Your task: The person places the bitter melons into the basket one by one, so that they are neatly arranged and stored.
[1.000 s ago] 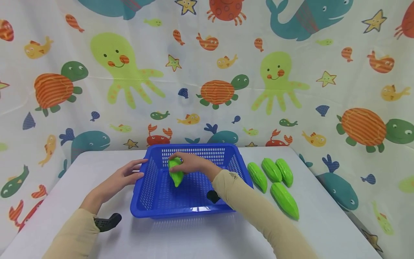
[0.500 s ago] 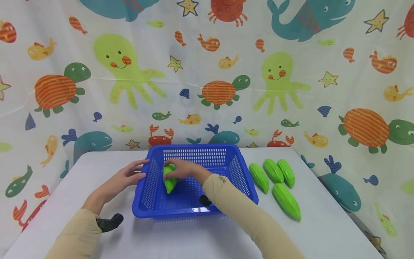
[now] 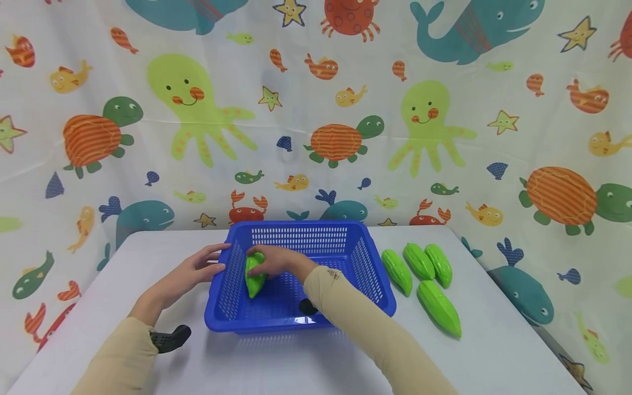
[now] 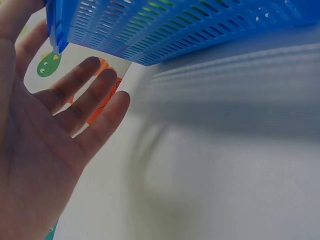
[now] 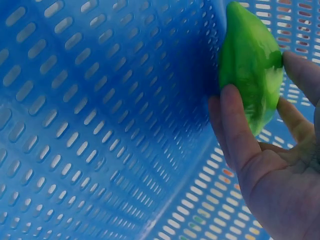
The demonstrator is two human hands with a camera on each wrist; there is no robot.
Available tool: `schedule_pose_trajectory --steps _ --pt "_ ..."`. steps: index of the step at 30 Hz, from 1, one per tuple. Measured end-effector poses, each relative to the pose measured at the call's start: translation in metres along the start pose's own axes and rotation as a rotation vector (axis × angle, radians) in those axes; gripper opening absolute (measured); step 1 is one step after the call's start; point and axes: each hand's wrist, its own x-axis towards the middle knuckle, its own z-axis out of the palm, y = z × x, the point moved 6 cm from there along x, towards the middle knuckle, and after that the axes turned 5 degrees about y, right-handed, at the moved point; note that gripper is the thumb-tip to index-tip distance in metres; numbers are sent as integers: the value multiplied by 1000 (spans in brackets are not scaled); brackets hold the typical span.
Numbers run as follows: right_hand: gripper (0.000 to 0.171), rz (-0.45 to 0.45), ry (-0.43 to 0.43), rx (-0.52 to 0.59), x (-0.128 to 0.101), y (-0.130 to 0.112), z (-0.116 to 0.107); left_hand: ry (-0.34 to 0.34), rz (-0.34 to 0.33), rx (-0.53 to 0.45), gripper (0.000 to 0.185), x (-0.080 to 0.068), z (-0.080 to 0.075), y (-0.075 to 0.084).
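A person's right hand (image 3: 276, 261) is grasping 1 green plastic toy gourd (image 3: 254, 276) inside the blue perforated plastic basket (image 3: 362, 263), flat-fingered left hand (image 3: 190, 272) steadying its rim, while 4 matching gourds (image 3: 425, 277) are waiting on the white table (image 3: 494, 351).

Left hand (image 3: 190, 272) lies flat, fingers straight; right hand (image 3: 276, 260) curls, gripping.

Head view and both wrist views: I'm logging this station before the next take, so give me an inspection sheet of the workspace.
Surface: white table, bare in front.
Job's things: blue basket mid-table; green toy vegetable inside by its left wall; four spare green vegetables on the table to its right.
Clutter: nothing seen.
Hands: right hand grips the green toy vegetable; left hand, fingers straight, at the basket's left wall.
Cables: nothing seen.
Surroundings: sea-animal print curtain behind and at both sides.
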Motion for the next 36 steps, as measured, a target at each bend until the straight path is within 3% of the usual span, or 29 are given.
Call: schedule_pose_trajectory --steps 10,23,29,36 --pt "57 -7 -34 14 2 1 2 5 -7 10 67 0 0 0" --pt "62 37 -83 109 0 2 1 8 4 11 65 2 -2 0" --pt "62 51 -25 136 -5 6 -14 2 -1 4 65 5 -2 -1" --pt "58 20 123 9 -25 3 -44 0 -10 3 65 6 -2 -2"
